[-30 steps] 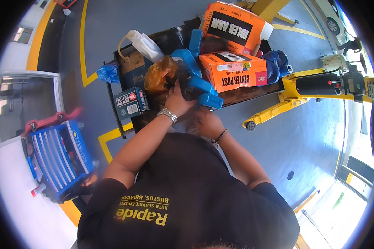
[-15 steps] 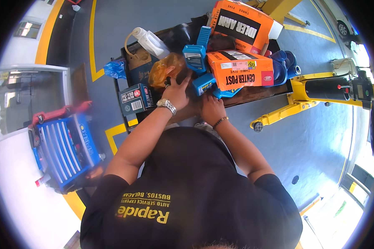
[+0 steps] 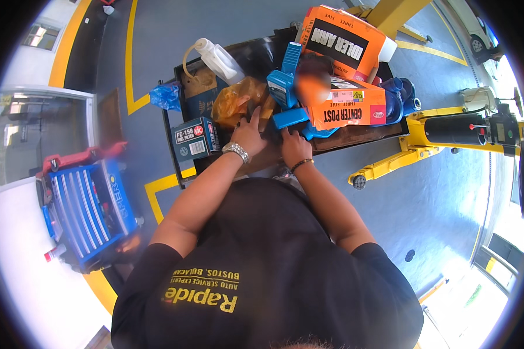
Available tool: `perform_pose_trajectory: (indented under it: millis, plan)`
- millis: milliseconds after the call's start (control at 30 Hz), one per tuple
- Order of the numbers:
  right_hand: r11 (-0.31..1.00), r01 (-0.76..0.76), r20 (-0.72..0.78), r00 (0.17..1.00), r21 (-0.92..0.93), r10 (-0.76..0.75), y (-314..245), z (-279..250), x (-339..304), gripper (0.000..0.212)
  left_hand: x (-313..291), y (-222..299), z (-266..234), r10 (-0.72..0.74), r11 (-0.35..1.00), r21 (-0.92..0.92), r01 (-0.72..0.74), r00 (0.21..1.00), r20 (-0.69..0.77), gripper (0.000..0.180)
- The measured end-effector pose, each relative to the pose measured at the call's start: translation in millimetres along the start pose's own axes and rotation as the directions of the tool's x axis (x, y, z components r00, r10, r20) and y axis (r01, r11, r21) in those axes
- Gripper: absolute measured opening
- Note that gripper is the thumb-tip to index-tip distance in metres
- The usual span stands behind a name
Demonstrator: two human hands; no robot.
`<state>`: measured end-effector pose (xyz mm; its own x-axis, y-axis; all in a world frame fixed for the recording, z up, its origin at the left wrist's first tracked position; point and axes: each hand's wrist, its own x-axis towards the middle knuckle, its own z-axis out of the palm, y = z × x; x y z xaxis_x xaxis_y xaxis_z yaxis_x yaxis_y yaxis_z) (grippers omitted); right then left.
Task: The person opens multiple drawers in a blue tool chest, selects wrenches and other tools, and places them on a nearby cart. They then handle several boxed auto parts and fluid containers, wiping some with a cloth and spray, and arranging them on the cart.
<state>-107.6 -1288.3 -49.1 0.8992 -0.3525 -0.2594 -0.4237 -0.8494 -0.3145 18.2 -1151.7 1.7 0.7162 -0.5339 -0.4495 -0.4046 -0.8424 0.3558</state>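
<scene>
My left hand [image 3: 249, 138] is open, fingers stretched forward beside an orange plastic bag [image 3: 234, 103] in a dark tray-like cart [image 3: 262, 158]. Its fingertips reach a brown piece [image 3: 266, 110] that I cannot make out. My right hand [image 3: 295, 148] has loosely bent fingers, apart, at the near edge of a lying blue bottle [image 3: 290, 118]; no firm grip shows. Behind that one, another blue bottle [image 3: 282, 87] leans with its narrow part upward. An orange box [image 3: 346, 110] stands to the right, partly covered by a blurred dark patch.
A fuel filter box [image 3: 193, 138], a blue bag [image 3: 165, 96] and a white bottle with a tube [image 3: 220, 61] lie on the left. A larger orange box [image 3: 344, 43] is at the back. Yellow lift arms [image 3: 390, 166] flank the right; a blue tool cabinet [image 3: 90, 209] stands left.
The lying blue bottle has turned slightly, and its label no longer shows. My right fingers have shifted to its near edge. My left hand stays by the orange bag. The view has shifted a little.
</scene>
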Motion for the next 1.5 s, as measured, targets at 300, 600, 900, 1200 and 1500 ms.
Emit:
perform_pose_trajectory:
  millis: [300, 600, 900, 1200, 1500]
  plan:
    - [0.995, 0.059, -0.073, 0.996, 0.078, -0.053, 6, -20, -23, 0.025, 5, -7, -15, 0.070, 0.739, -0.662, 0.122, 0.964, 0.255, 0.057]
    - [0.778, 0.115, -0.280, 0.957, 0.618, 0.081, 2, -105, -84, 0.020, -46, 0, -99, 0.097, 0.501, -0.814, 0.293, 0.916, 0.389, 0.049]
    - [0.799, 0.267, -0.241, 0.958, 0.538, -0.157, 29, -122, -94, 0.020, -126, 2, -178, 0.114, 0.453, -0.817, 0.357, 0.885, 0.451, 0.036]
    - [0.744, 0.435, -0.348, 0.893, 0.507, -0.286, 51, -161, -90, 0.017, -188, -17, -182, 0.158, 0.574, -0.808, 0.136, 0.949, 0.272, 0.073]
    - [0.595, 0.375, -0.318, 0.926, 0.711, -0.204, 14, -192, -98, 0.012, -280, -126, -156, 0.325, 0.586, -0.809, -0.052, 0.929, 0.176, 0.075]
